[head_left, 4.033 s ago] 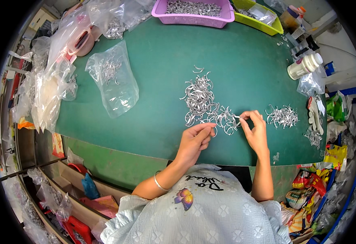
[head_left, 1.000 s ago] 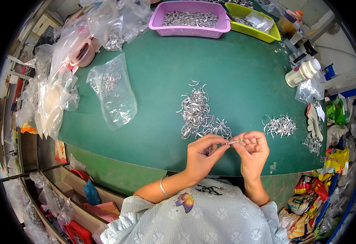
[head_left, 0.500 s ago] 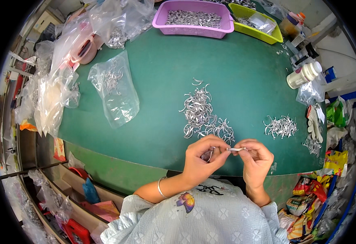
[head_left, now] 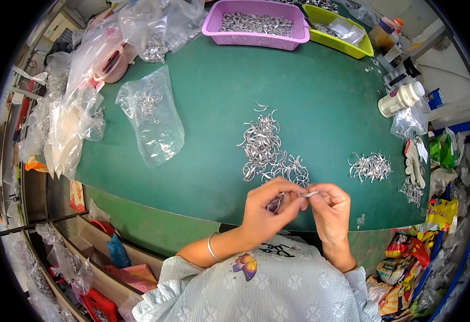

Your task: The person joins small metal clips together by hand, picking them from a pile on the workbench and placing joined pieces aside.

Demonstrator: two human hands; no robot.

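A thin curved silvery metal piece (head_left: 308, 194) is pinched between the fingertips of both hands at the near side of the table. My left hand (head_left: 260, 209) is closed, with more curved metal pieces (head_left: 275, 203) tucked in its palm. On the other end of the thin piece, the thumb and fingers of my right hand (head_left: 332, 209) are pressed together. Just beyond my hands lies a large loose pile of similar metal pieces (head_left: 264, 142). A smaller pile (head_left: 370, 167) lies farther right.
On the green table (head_left: 213, 96), a clear plastic bag (head_left: 160, 134) with metal pieces lies left. A purple basket (head_left: 256, 38) and a yellow-green basket (head_left: 347, 49) stand at the back. A white bottle (head_left: 401, 100) and a glove (head_left: 413, 163) are near the right edge.
My right hand has moved a little left, closer to my left hand, and its end of the metal piece has tilted up. My left hand has hardly moved.
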